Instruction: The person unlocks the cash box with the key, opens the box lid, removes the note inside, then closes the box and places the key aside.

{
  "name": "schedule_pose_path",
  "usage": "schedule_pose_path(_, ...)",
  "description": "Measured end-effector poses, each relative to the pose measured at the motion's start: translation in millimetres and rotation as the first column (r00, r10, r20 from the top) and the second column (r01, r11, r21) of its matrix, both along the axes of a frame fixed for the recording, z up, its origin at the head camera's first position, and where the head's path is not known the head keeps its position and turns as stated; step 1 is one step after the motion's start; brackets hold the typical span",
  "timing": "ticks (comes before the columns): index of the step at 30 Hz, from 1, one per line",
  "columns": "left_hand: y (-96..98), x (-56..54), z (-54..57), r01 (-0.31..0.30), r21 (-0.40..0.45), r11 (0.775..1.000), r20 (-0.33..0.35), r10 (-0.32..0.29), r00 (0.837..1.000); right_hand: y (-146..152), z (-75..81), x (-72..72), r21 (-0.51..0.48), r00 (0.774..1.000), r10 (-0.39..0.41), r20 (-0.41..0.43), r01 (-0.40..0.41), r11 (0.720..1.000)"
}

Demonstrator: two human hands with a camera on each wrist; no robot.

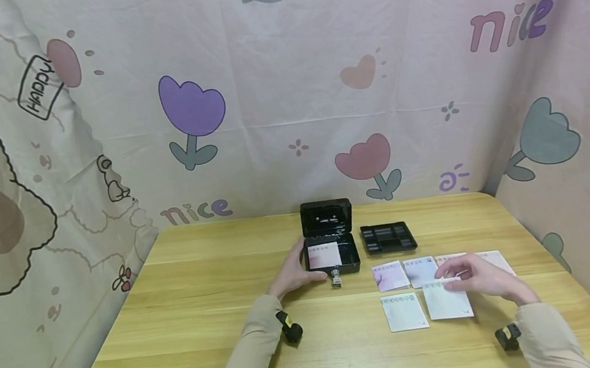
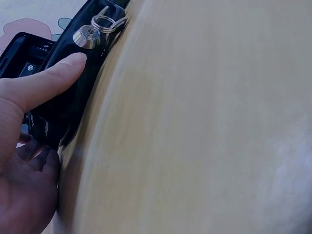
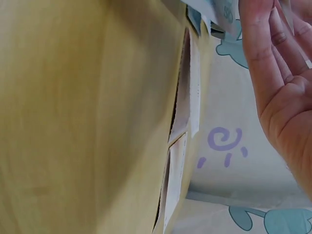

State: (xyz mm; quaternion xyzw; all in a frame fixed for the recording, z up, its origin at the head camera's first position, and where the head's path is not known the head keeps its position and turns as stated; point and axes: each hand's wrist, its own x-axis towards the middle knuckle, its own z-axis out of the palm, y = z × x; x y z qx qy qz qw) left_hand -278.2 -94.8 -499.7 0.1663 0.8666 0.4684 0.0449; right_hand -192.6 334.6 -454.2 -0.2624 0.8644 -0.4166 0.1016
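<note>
My left hand [image 1: 295,271] grips a black cash box [image 1: 351,257] at its left front corner. In the left wrist view, the thumb [image 2: 58,78] lies along the front beside the lock [image 2: 87,36], where keys hang on a ring [image 2: 103,23]; the other fingers are partly hidden. The box's lid [image 1: 326,217] stands raised, and a pinkish note pad [image 1: 323,255] lies inside. My right hand [image 1: 481,276] pinches a pale green note pad [image 1: 447,304] by its upper right part. In the right wrist view, that pad [image 3: 217,12] shows only partly at the top.
A black compartment tray [image 1: 388,238] lies right of the box. Below it are a purple pad [image 1: 390,276], a blue pad [image 1: 415,269] and a pale green pad [image 1: 404,312]. Pinkish pads [image 1: 497,258] lie behind my right hand. A patterned cloth [image 1: 268,150] hangs behind the table.
</note>
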Motion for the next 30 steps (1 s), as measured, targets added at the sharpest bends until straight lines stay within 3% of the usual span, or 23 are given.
schedule_pose_path(8,-0.1,-0.3,-0.8,0.005,-0.007,1.0,0.0,-0.005,1.0,-5.6,-5.7,-1.6,-0.002,0.999,0.036,-0.009,-0.036,0.999)
schedule_pose_path(17,-0.6,-1.0,-1.8,0.005,-0.017,1.0,-0.003,-0.005,1.0,-9.0,-11.1,-4.6,0.084,0.999,0.03,-0.044,-0.026,0.996)
schedule_pose_path(30,0.1,-0.8,-1.5,0.001,0.004,1.0,-0.005,-0.001,1.0,-17.4,-14.1,-1.4,0.231,0.99,-0.064,-0.126,0.092,0.969)
